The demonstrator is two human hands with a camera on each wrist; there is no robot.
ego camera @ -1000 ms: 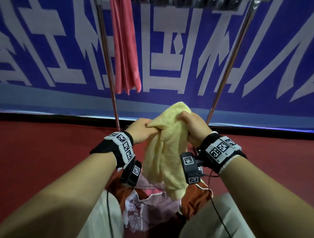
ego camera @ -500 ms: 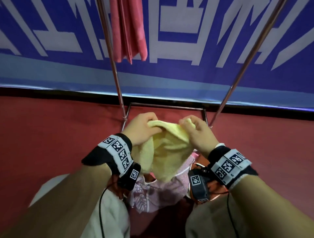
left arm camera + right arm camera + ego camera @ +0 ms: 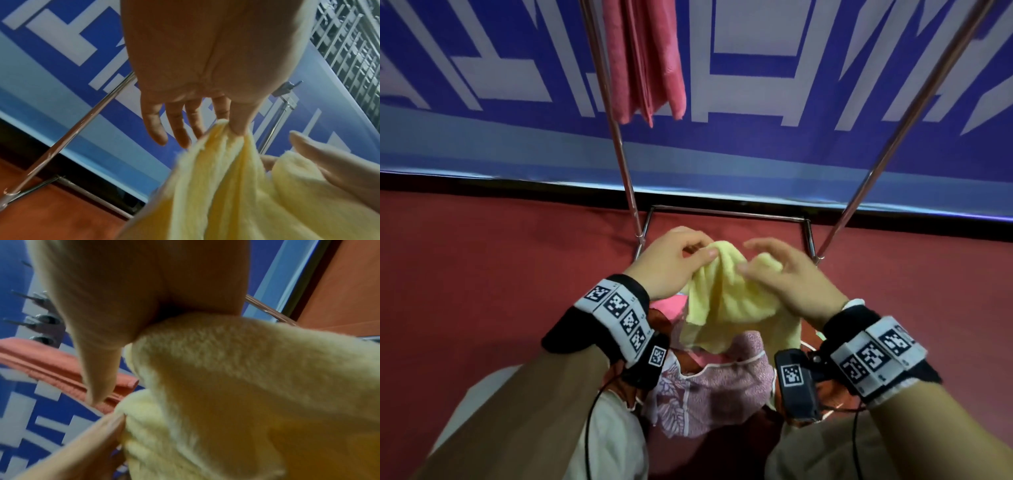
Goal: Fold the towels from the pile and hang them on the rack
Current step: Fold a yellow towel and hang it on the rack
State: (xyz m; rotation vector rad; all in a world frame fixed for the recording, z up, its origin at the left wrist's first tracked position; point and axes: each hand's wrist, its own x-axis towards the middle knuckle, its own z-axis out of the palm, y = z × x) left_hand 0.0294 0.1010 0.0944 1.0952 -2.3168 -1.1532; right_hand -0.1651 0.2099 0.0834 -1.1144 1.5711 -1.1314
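The tight two-handed clutch has loosened: the left hand [image 3: 671, 263] pinches the yellow towel [image 3: 729, 308] by thumb and forefinger, the right hand [image 3: 787, 281] has opened, fingers spread on cloth hanging between both hands above the pile [image 3: 715, 383], seemingly hunting a corner, folding not yet begun.
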